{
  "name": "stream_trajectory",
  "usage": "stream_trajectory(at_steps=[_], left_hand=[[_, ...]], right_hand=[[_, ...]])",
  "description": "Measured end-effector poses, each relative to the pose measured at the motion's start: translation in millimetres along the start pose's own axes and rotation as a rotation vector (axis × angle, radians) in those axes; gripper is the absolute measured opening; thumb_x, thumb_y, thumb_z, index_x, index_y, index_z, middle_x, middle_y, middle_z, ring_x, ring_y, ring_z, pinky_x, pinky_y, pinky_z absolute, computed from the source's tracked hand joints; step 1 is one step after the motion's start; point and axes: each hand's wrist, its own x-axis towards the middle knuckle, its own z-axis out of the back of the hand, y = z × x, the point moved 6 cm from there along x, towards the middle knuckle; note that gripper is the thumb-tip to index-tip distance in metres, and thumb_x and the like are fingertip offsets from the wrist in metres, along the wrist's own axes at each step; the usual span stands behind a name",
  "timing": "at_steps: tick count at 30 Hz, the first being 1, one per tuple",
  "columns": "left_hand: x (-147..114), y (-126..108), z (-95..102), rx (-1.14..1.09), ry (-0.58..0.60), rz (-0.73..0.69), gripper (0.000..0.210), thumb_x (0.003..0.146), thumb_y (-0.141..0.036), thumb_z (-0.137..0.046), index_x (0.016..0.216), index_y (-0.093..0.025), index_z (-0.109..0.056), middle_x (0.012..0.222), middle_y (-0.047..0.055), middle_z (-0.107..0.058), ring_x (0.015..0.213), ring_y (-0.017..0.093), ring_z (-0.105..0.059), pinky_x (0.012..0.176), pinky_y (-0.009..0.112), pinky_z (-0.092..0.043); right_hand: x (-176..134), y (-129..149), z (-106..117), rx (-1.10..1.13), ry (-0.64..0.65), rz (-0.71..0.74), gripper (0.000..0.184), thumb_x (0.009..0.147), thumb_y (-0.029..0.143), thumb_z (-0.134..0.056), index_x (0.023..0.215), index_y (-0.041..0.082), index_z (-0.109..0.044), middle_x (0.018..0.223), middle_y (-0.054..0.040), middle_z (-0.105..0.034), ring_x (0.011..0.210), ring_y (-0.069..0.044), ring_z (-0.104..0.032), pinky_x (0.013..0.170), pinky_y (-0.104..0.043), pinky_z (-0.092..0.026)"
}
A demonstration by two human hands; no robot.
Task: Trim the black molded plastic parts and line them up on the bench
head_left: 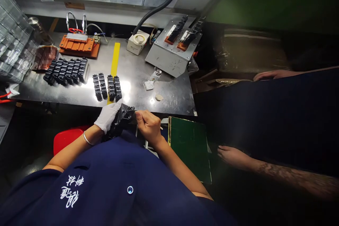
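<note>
My left hand (108, 117), in a white glove, is wrapped around a black molded plastic part (122, 116) just off the front edge of the bench. Bare and closed, my right hand (149, 125) meets the right end of that part. A thin pale tip shows behind its fist; what the fingers grip is hidden. Several similar black plastic strips (114, 87) lie on the bench just beyond my left hand. Farther left, a block of more black parts (66, 71) stands in tight rows.
On the metal bench (137, 97) stand an orange fixture (79, 45), a small white box (138, 42) under a black hose, and a grey slanted fixture (169, 51) holding black parts. A green board (188, 148) is right of me. At right, another person's hand (233, 156) hangs nearby.
</note>
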Motion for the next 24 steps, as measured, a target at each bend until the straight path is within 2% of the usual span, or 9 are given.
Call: stream_trajectory(at_steps=[6, 11, 15, 17, 20, 24], left_hand=[[0.1, -1.2, 0.9, 0.048, -0.001, -0.016, 0.040, 0.075, -0.055, -0.064, 0.074, -0.014, -0.066, 0.060, -0.001, -0.059, 0.056, 0.011, -0.049, 0.056, 0.024, -0.040], [-0.9, -4.1, -0.9, 0.014, 0.029, -0.049, 0.041, 0.073, -0.057, -0.065, 0.069, -0.016, -0.064, 0.059, 0.000, -0.060, 0.054, 0.011, -0.050, 0.054, 0.025, -0.040], [-5.1, -10.5, -0.1, -0.031, 0.024, -0.089, 0.043, 0.071, -0.059, -0.066, 0.062, -0.018, -0.058, 0.054, -0.002, -0.055, 0.050, 0.010, -0.047, 0.050, 0.025, -0.037], [-6.6, -12.8, 1.1, -0.035, 0.020, -0.106, 0.047, 0.068, -0.063, -0.066, 0.061, -0.018, -0.056, 0.053, -0.003, -0.052, 0.049, 0.009, -0.045, 0.049, 0.024, -0.035], [-8.1, -14.5, 3.0, -0.012, 0.015, -0.141, 0.050, 0.066, -0.066, -0.067, 0.060, -0.018, -0.054, 0.053, -0.004, -0.049, 0.050, 0.008, -0.041, 0.048, 0.023, -0.033], [-10.5, -12.1, 3.3, 0.003, 0.016, -0.168, 0.051, 0.066, -0.064, -0.067, 0.056, -0.018, -0.048, 0.053, -0.005, -0.046, 0.049, 0.007, -0.037, 0.047, 0.023, -0.031]], right_hand=[[0.3, -4.1, -4.8, 0.060, 0.101, -0.031, 0.033, 0.096, 0.029, -0.045, 0.074, 0.017, -0.066, 0.065, -0.0046, -0.066, 0.061, -0.013, -0.059, 0.060, -0.026, -0.042], [2.5, -6.7, -5.6, 0.356, 0.232, -0.078, 0.035, 0.096, 0.033, -0.044, 0.073, 0.018, -0.065, 0.066, -0.0027, -0.066, 0.059, -0.012, -0.060, 0.056, -0.024, -0.046], [5.4, -4.6, 4.4, 0.339, 0.145, -0.071, 0.029, 0.094, 0.029, -0.047, 0.077, 0.017, -0.067, 0.069, -0.0044, -0.068, 0.062, -0.014, -0.063, 0.059, -0.025, -0.048], [6.0, -2.2, 5.5, 0.315, 0.156, -0.070, 0.028, 0.094, 0.029, -0.047, 0.078, 0.017, -0.067, 0.070, -0.0048, -0.069, 0.062, -0.014, -0.063, 0.060, -0.025, -0.048], [6.2, 0.0, 2.9, 0.335, 0.270, -0.109, 0.035, 0.095, 0.033, -0.044, 0.072, 0.017, -0.065, 0.066, -0.0034, -0.066, 0.058, -0.013, -0.060, 0.057, -0.024, -0.046], [5.6, -0.9, 2.8, 0.377, 0.421, -0.145, 0.048, 0.096, 0.040, -0.040, 0.058, 0.016, -0.056, 0.054, 0.0003, -0.054, 0.049, -0.009, -0.047, 0.050, -0.022, -0.037]])
